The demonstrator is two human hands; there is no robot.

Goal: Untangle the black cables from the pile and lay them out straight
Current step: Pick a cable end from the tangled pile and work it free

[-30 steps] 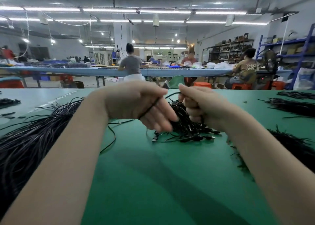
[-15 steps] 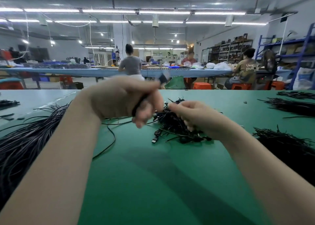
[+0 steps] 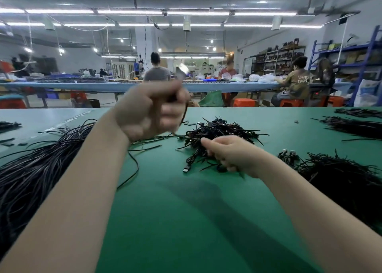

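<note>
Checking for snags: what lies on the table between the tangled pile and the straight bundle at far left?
In the head view, loose black strands cross the green table between pile and bundle.

1. Both forearms are bare, with no sleeve reaching into view at the lower left or lower right of the frame.
2. The left hand [image 3: 153,111] is blurred.
3. The right hand [image 3: 229,154] wears no glove.

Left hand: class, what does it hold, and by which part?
The left hand grips one black cable near its connector end, which sticks up above the fist.
</note>
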